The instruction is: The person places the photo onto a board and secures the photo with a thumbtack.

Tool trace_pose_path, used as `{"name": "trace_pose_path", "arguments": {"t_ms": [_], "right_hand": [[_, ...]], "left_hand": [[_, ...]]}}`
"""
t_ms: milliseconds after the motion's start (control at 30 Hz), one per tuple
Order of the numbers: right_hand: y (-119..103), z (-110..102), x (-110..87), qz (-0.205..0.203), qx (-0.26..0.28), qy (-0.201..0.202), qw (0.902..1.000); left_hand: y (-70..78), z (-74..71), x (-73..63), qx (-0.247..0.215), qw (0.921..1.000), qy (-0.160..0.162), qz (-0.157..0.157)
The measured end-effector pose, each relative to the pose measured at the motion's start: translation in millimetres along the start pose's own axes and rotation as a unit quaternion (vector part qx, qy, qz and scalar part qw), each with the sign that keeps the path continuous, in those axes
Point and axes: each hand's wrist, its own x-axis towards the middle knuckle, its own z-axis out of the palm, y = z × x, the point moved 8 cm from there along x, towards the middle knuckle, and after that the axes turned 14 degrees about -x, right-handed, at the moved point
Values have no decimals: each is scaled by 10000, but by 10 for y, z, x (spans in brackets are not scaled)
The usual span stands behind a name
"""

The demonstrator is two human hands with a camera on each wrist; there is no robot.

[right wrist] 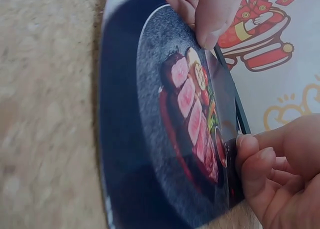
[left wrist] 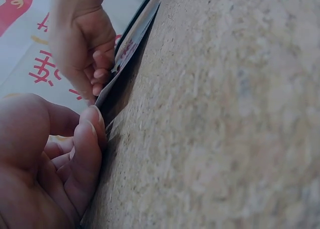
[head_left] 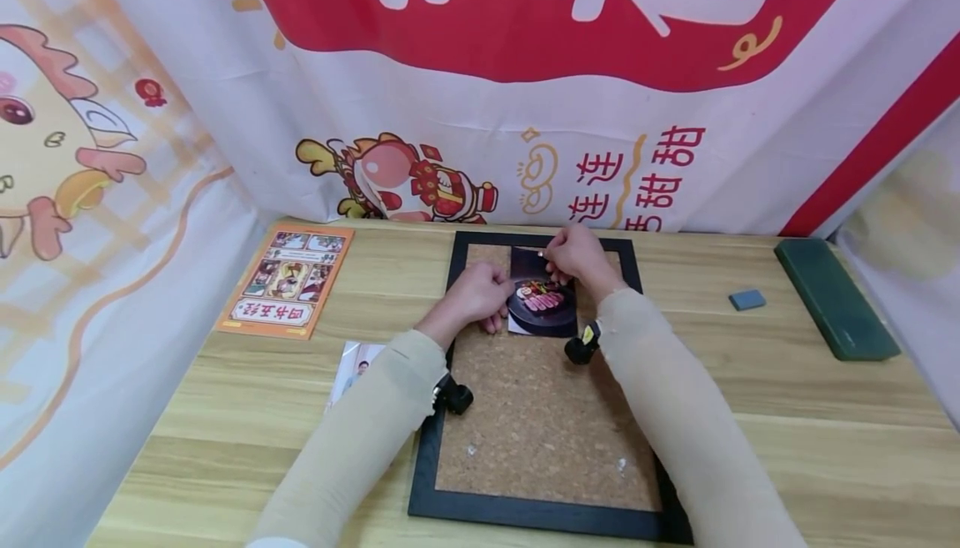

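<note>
A glossy photo of sliced meat on a dark round plate lies against the upper part of a black-framed cork board. My left hand pinches the photo's left edge between thumb and fingers. At the upper right of the photo, my right hand has thumb and forefinger together on a small pale object, too small to identify. The right wrist view shows the photo curving slightly, with the right hand close at its edge. From the left wrist, a gap shows between photo and cork.
An orange printed booklet lies at the table's left. Another photo is partly under the left forearm. Rightward are a small blue block and a long green case. Small clear bits dot the lower cork. A printed cloth hangs behind.
</note>
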Motion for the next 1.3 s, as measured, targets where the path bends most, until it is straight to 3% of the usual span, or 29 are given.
{"name": "trace_pose_path", "arguments": {"t_ms": [267, 400, 500, 700, 967, 1100, 1300], "right_hand": [[58, -49, -141, -345, -58, -13, 9994], [89, -109, -227, -528, -106, 90, 9985], [100, -171, -303, -738, -189, 163, 9970], [36, -254, -502, -1537, -235, 132, 9878], [78, -291, -812, -2088, -263, 75, 9776], [189, -387, -945, -2183, -431, 220, 9747], [401, -510, -1124, -1984, -575, 204, 9782]], "left_hand": [[-3, -6, -60, -337, 9994, 43, 3], [11, -63, -133, -238, 9995, 126, 154], [46, -146, -205, -131, 9992, 130, 367], [79, -330, -373, -170, 9965, -40, 818], [-32, -604, -693, 5, 9955, 98, 940], [-92, -712, -830, -59, 9950, 168, 983], [-163, -866, -1001, 82, 9935, 274, 1101]]}}
